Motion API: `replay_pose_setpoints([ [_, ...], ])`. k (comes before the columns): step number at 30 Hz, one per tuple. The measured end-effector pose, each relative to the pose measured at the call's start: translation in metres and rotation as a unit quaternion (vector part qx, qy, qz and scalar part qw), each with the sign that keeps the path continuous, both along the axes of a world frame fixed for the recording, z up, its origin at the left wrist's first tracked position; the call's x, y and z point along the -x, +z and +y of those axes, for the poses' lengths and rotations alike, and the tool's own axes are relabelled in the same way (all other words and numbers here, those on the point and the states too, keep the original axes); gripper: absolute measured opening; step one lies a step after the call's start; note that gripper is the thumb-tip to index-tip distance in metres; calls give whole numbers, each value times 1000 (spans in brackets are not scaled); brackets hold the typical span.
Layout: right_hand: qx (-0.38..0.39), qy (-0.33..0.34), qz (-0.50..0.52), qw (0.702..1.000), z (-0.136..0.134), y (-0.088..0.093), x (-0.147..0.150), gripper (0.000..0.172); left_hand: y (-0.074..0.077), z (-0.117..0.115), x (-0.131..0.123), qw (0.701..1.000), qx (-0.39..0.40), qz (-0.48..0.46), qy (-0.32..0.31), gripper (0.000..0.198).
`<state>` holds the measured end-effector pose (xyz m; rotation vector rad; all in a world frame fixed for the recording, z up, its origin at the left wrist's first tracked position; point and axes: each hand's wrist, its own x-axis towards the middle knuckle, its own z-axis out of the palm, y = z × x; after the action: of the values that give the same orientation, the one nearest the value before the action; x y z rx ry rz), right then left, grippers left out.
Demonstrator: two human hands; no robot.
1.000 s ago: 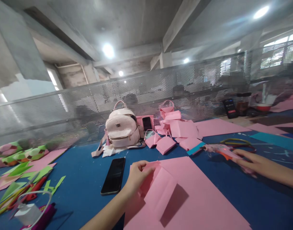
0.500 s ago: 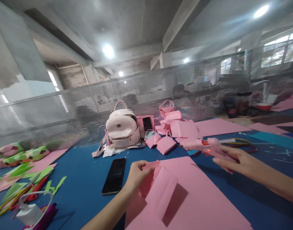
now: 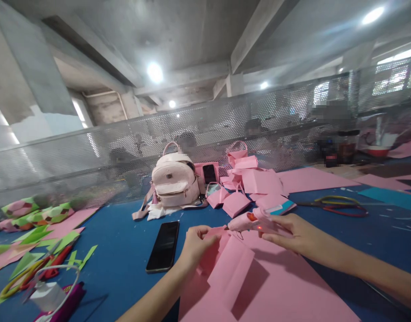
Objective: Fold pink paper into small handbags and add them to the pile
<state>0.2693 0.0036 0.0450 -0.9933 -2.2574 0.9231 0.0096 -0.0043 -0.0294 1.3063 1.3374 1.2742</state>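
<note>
My left hand (image 3: 199,245) is closed on the upper left edge of a folded pink paper piece (image 3: 231,270), which stands tilted over a large pink sheet (image 3: 293,290). In my right hand (image 3: 289,233) is a pink hot glue gun (image 3: 250,221) with a small red light glowing on its side. Its nozzle points left and is at the top edge of the folded paper, close to my left fingers; whether it touches the paper I cannot tell. A black phone (image 3: 163,247) lies just left of my left hand.
Behind stand a white backpack (image 3: 174,181) and several pink paper bags (image 3: 237,203). Scissors (image 3: 343,205) lie at right. More scissors (image 3: 31,275), green paper strips and a white charger (image 3: 48,295) occupy the left. A perforated metal screen (image 3: 205,120) borders the blue table (image 3: 118,250).
My right hand has brought the glue gun leftward and slightly down, from beside the scissors to the folded paper's top edge. My left hand keeps its hold on the paper.
</note>
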Motion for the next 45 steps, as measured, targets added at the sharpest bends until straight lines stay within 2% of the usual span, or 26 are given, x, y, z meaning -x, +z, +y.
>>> replay_pose_setpoints([
  [9, -25, -9, -5, 1000, 6, -5, -1, 55, 0, 0, 1, 1000, -1, -31, -3, 30],
  [15, -44, 25, 10, 999, 5, -3, -1, 49, 1, -1, 1, 999, 0, -40, -8, 30],
  [20, -71, -6, -3, 997, 8, -8, -4, 44, 3, -1, 0, 999, 3, -44, -8, 28],
  [30, -54, 50, 3, 997, 0, 7, 5, 40, 1, -1, 0, 999, -8, -40, -10, 28],
  [45, -66, -11, -22, 998, 10, -5, 0, 45, -2, 1, 1, 999, -1, -37, -9, 31],
])
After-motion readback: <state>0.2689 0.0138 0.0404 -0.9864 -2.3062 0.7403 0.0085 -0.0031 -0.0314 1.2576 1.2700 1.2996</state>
